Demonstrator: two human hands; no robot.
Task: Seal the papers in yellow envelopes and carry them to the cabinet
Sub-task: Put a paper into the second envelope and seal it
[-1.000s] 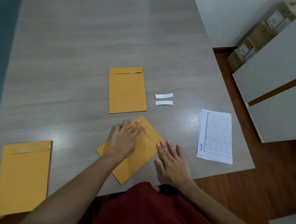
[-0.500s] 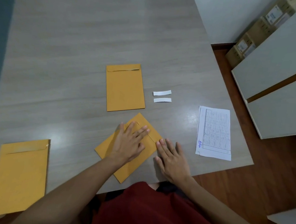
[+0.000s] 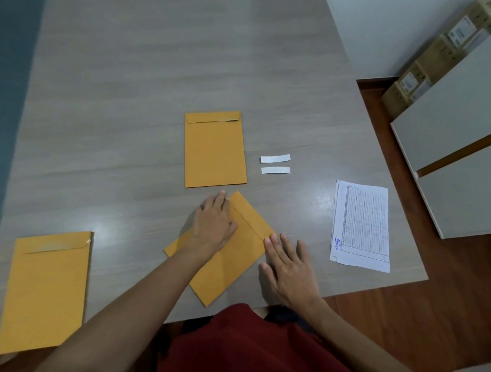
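A yellow envelope [image 3: 233, 260] lies tilted on the table near its front edge, flap folded down. My left hand [image 3: 214, 225] presses flat on its upper left part, fingers straight. My right hand [image 3: 289, 264] lies flat on the table at the envelope's right corner, fingertips touching the flap's end. A second yellow envelope [image 3: 215, 150] lies straight just beyond. A third yellow envelope [image 3: 45, 288] lies at the front left corner. A printed sheet of paper [image 3: 362, 226] lies to the right.
Two small white strips [image 3: 275, 164] lie right of the middle envelope. The grey wooden table [image 3: 147, 71] has its right edge near the paper. A white cabinet [image 3: 467, 149] stands to the right, with cardboard boxes [image 3: 433, 59] behind it.
My left hand has slid up and left along the envelope's flap edge. My right hand has stayed at the flap's right corner. The view has shifted slightly.
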